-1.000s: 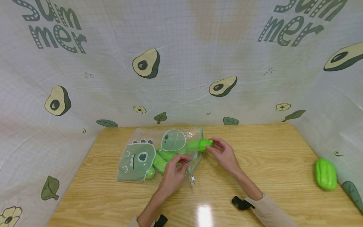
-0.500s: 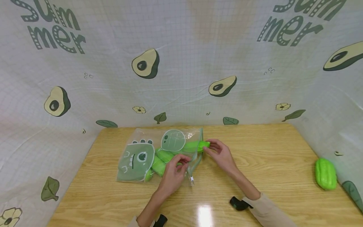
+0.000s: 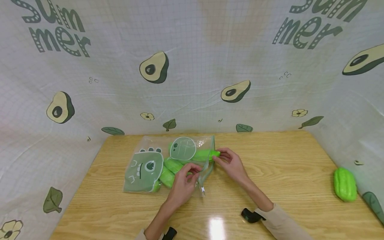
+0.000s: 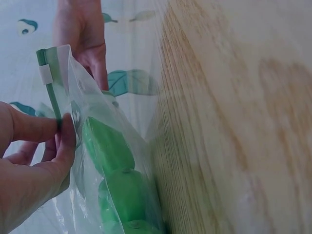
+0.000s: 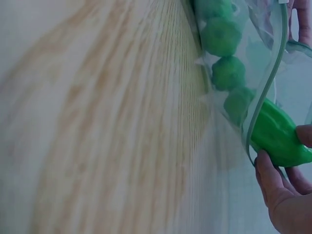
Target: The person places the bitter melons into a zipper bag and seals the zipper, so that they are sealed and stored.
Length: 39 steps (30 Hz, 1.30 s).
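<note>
A clear slider zip bag point(image 3: 144, 173) with a green dinosaur print lies on the table, its mouth facing right. My left hand point(image 3: 183, 185) pinches the green zip edge of the mouth; the white slider point(image 4: 45, 74) sits further along that edge. Several bright green, ribbed vegetable-like pieces point(image 4: 126, 192) are inside. At the mouth, my right hand point(image 3: 233, 165) holds the tapered end of another green ribbed vegetable-like piece point(image 5: 279, 134) between thumb and fingers. Most of that piece's length is within the bag; its tip sticks out.
One more green ribbed piece point(image 3: 345, 184) lies at the table's right side. Behind and at both sides of the wooden table point(image 3: 282, 160) hangs a pale cloth point(image 3: 192, 100) printed with avocados and leaves.
My right hand has moved slightly left, sliding the held green ribbed piece deeper into the bag. The pieces inside have shifted a little left. My left hand stays on the bag's edge.
</note>
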Each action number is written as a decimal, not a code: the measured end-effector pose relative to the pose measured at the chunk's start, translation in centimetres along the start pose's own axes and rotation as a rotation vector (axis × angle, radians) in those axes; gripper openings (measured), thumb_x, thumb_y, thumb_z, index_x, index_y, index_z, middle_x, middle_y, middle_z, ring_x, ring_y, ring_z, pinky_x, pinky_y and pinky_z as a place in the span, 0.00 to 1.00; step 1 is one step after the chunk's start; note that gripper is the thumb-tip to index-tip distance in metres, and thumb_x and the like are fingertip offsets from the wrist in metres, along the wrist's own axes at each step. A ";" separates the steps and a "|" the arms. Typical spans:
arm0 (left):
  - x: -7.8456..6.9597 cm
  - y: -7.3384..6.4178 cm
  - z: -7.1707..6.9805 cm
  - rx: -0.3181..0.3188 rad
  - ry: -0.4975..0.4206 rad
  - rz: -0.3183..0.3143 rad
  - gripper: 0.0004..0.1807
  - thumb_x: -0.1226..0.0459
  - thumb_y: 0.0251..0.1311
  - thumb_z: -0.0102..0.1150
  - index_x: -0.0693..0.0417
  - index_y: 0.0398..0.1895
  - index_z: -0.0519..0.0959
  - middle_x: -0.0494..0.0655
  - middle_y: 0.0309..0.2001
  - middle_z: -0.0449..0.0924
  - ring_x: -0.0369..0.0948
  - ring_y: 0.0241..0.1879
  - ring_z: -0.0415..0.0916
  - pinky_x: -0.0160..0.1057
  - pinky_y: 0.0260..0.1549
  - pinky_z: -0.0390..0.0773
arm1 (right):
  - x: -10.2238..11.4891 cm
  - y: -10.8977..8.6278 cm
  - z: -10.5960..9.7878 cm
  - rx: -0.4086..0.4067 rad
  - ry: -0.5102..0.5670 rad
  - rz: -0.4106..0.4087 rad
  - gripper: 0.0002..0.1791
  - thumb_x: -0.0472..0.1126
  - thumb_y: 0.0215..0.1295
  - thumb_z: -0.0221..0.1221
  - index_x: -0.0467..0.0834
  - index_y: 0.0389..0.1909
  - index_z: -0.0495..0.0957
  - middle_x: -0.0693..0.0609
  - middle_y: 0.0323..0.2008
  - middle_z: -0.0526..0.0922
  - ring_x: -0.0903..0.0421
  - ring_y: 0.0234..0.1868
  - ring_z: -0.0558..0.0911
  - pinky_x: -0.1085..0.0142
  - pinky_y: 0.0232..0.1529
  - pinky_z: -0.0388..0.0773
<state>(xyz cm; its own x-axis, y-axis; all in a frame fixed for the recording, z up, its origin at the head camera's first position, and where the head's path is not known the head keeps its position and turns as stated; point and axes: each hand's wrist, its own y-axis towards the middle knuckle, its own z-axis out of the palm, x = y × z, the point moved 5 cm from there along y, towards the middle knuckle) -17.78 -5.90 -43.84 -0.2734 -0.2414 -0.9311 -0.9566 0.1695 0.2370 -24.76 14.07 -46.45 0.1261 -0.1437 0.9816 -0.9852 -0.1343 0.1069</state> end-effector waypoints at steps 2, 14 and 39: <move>0.0 0.0 0.0 0.003 -0.002 -0.003 0.12 0.79 0.67 0.56 0.58 0.45 0.81 0.49 0.45 0.81 0.46 0.47 0.77 0.46 0.54 0.82 | 0.0 0.0 0.1 0.004 0.004 0.000 0.23 0.38 0.69 0.67 0.32 0.59 0.75 0.36 0.58 0.79 0.44 0.60 0.80 0.70 0.57 0.79; 0.0 0.0 0.0 0.006 -0.013 0.008 0.13 0.81 0.66 0.56 0.59 0.45 0.81 0.50 0.45 0.81 0.47 0.47 0.78 0.43 0.51 0.83 | 0.0 0.2 0.7 0.029 -0.002 -0.004 0.20 0.37 0.69 0.66 0.32 0.57 0.76 0.36 0.55 0.80 0.43 0.58 0.81 0.70 0.57 0.79; -0.1 -0.1 -0.1 0.016 -0.008 -0.004 0.12 0.80 0.67 0.56 0.57 0.45 0.81 0.49 0.46 0.81 0.47 0.48 0.78 0.44 0.52 0.83 | -0.1 0.6 1.8 0.039 -0.020 0.015 0.21 0.36 0.69 0.66 0.33 0.58 0.77 0.37 0.58 0.78 0.41 0.58 0.81 0.69 0.53 0.81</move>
<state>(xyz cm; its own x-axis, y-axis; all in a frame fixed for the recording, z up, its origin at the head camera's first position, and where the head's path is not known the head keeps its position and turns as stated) -17.70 -5.97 -43.79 -0.2690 -0.2342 -0.9343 -0.9559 0.1840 0.2291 -25.18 12.27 -46.79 0.1141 -0.1657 0.9795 -0.9818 -0.1697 0.0857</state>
